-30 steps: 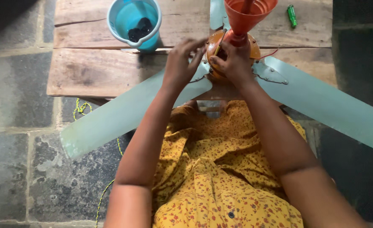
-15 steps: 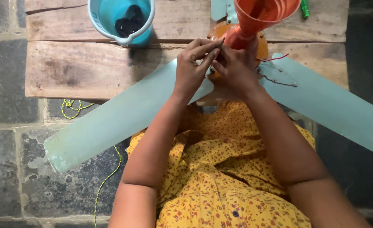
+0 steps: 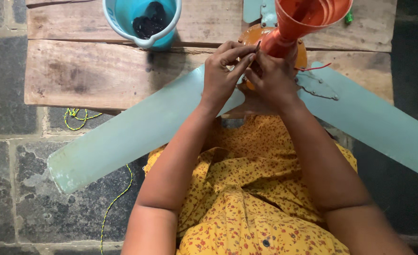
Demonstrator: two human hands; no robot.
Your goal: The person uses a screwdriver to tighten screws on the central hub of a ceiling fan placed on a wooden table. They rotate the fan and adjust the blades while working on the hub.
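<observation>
A person in a mustard-yellow garment (image 3: 261, 198) printed all over with small reddish-brown flowers, a dark button near its lower edge. Both arms are bare from the upper arm down; no rings, bangles or watch show on the hands (image 3: 249, 75).

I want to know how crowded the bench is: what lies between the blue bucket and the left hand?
In the head view, only bare wooden plank lies between the blue bucket and the left hand, darkened by the bucket's shadow.

Head camera, looking steeply down (close), over lap and wooden bench (image 3: 100, 75)
</observation>
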